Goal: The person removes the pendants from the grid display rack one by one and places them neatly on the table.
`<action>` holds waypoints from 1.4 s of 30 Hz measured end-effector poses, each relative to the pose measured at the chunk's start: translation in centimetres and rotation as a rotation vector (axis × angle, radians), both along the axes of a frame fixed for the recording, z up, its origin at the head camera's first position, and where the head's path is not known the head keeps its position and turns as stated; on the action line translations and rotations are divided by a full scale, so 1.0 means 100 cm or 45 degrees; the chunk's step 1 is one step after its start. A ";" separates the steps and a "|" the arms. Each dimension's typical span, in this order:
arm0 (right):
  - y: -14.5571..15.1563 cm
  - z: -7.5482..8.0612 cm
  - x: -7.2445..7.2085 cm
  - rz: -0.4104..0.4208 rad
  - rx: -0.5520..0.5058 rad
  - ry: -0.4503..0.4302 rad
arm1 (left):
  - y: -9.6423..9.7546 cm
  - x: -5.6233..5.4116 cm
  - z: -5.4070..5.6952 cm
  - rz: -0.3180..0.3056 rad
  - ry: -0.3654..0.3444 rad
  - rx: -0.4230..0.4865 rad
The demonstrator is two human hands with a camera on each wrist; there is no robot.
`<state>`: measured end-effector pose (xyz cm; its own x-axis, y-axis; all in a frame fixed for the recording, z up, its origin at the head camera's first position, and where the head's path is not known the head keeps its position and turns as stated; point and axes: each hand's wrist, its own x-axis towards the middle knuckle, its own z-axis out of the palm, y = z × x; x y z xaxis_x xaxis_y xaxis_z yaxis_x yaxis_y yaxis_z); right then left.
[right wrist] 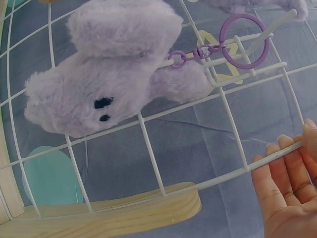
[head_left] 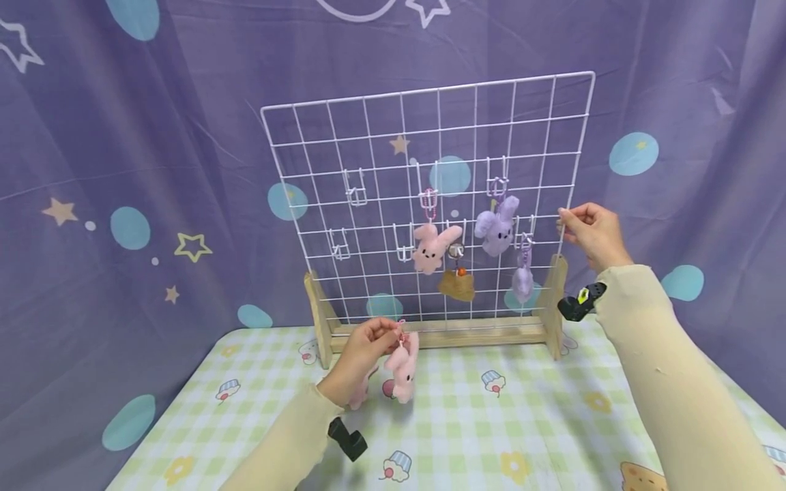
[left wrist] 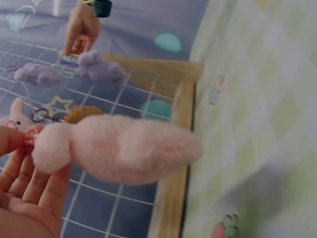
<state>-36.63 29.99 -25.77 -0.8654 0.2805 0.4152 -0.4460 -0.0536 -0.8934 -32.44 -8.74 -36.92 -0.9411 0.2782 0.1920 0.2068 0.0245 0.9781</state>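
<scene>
My left hand point(head_left: 370, 346) pinches the pink chain of a pink plush bunny keychain point(head_left: 403, 375), which dangles over the table in front of the rack. In the left wrist view this fuzzy bunny point(left wrist: 124, 148) hangs beside the fingers. Another pink plush piece point(head_left: 359, 394) shows partly behind the left wrist. My right hand point(head_left: 594, 235) grips the right edge wire of the white grid rack point(head_left: 430, 90) between thumb and fingers. Nearest to it hangs a purple plush bunny point(right wrist: 104, 84) on a purple ring; a second purple bunny point(head_left: 497, 228) hangs further in.
A pink bunny point(head_left: 428, 252) and a tan plush charm point(head_left: 457, 286) hang mid-rack. Bare white hooks point(head_left: 356, 198) sit on the left side. The wooden stand point(head_left: 442, 338) holds the grid upright on a green checked tablecloth point(head_left: 454, 416), before a purple curtain point(head_left: 153, 273).
</scene>
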 end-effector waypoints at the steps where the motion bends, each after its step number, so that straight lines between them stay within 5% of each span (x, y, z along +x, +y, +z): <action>1: 0.000 0.000 0.000 -0.001 0.000 0.000 | -0.001 0.000 -0.002 -0.016 -0.015 0.001; 14: 0.000 -0.001 -0.001 -0.026 0.017 0.008 | -0.015 0.002 -0.031 -0.057 -0.133 -0.011; 21: 0.001 -0.001 -0.002 -0.018 0.003 0.003 | -0.019 -0.004 -0.039 -0.027 -0.155 -0.093; 28: 0.000 -0.001 -0.001 -0.014 0.005 -0.007 | -0.023 -0.016 -0.047 -0.077 -0.142 -0.068; 42: 0.000 -0.002 -0.001 -0.025 0.021 -0.009 | -0.028 -0.025 -0.054 0.025 0.106 -0.374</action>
